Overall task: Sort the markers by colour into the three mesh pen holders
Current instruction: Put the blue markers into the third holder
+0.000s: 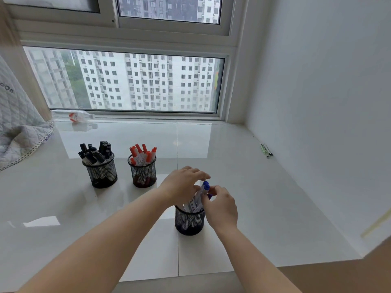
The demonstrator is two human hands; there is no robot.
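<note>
head view: three mesh pen holders stand on the glossy white sill point(243, 187). the far-left holder point(103, 173) carries black-capped markers point(95, 153), the middle holder point(144, 173) red-capped markers point(141, 154), and the near holder point(189, 220), well apart from the other two and closest to the person, blue-capped markers point(204, 190). both hands meet directly above the near holder. the left hand point(184, 185) arches over the marker tops with its fingers loosely curved; whether it grips any marker cannot be told, since the palm hides the contact. the right hand point(221, 205), just beside the holder's right rim, has its fingertips pinched at a blue cap. the blue markers' long axes stand near upright, leaning slightly up and right toward the right hand, so that hand lies nearer the caps. no loose markers are visible on the sill; the sorting appears close to finished, with settling the blue bundle as the likely remaining step.
</note>
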